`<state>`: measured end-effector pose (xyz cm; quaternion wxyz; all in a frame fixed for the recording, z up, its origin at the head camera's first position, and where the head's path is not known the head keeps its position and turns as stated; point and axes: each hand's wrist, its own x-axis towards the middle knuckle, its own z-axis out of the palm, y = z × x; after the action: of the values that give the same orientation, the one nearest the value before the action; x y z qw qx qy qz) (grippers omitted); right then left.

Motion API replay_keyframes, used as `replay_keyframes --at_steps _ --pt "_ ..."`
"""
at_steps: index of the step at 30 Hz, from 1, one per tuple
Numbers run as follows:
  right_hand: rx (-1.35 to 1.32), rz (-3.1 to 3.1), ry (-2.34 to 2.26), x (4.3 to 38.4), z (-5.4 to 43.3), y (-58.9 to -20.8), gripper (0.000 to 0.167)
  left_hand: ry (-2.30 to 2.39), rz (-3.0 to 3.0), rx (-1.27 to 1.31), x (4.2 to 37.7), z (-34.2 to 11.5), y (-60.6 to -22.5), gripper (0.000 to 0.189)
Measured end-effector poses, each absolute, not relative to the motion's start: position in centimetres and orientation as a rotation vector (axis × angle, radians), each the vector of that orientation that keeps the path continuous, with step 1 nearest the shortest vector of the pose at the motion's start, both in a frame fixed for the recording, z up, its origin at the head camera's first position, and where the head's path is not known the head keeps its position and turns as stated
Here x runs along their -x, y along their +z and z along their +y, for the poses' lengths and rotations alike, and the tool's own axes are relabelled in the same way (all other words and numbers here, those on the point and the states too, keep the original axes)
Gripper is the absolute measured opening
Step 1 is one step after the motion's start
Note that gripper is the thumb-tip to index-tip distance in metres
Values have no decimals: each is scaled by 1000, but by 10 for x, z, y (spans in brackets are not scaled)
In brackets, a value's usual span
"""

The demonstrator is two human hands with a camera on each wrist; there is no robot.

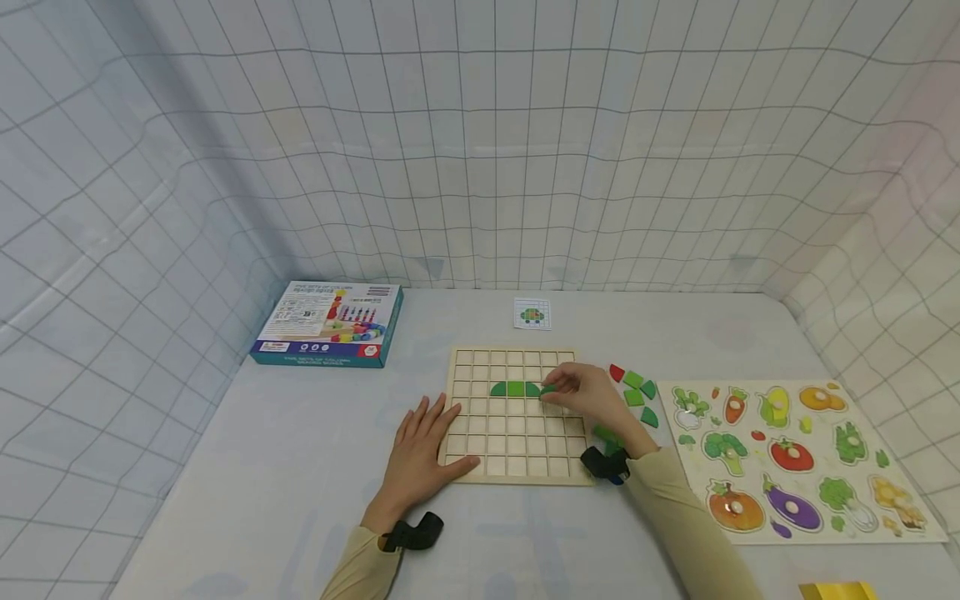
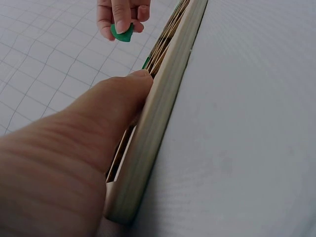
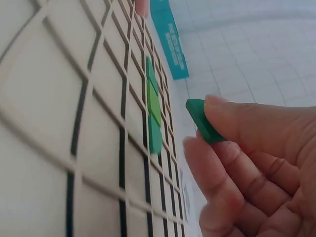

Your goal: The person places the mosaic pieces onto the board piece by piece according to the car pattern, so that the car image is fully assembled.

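Note:
A wooden grid board (image 1: 517, 467) lies on the table. In one row sit a light green square (image 1: 516, 389) and two dark green quarter-round pieces, one on its left (image 1: 498, 390) and one on its right (image 1: 532, 390). My right hand (image 1: 588, 393) pinches another dark green piece (image 3: 201, 118) with a curved edge between thumb and fingers, held over the board just right of that row. My left hand (image 1: 420, 450) rests at the board's left edge with fingers extended, its thumb (image 2: 131, 86) over the frame near the lower corner.
Loose red (image 1: 617, 372) and green pieces (image 1: 633, 397) lie right of the board, several partly under my right wrist. Beyond the board is a pattern card (image 1: 532, 325); a toy box (image 1: 330, 325) stands back left. A vegetable puzzle board (image 1: 750, 450) and a yellow object (image 1: 838, 591) are at right.

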<state>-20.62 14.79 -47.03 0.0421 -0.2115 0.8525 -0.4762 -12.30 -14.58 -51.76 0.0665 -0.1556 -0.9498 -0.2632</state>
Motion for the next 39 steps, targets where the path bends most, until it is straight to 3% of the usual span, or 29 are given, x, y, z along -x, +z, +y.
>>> replay_keyframes --at_steps 19,39 --pt "735 2588 -1413 208 79 -472 4 -783 -2852 483 124 -144 -517 83" --pt "731 2588 -1263 212 55 -480 5 -785 -2863 490 124 -147 -518 84"
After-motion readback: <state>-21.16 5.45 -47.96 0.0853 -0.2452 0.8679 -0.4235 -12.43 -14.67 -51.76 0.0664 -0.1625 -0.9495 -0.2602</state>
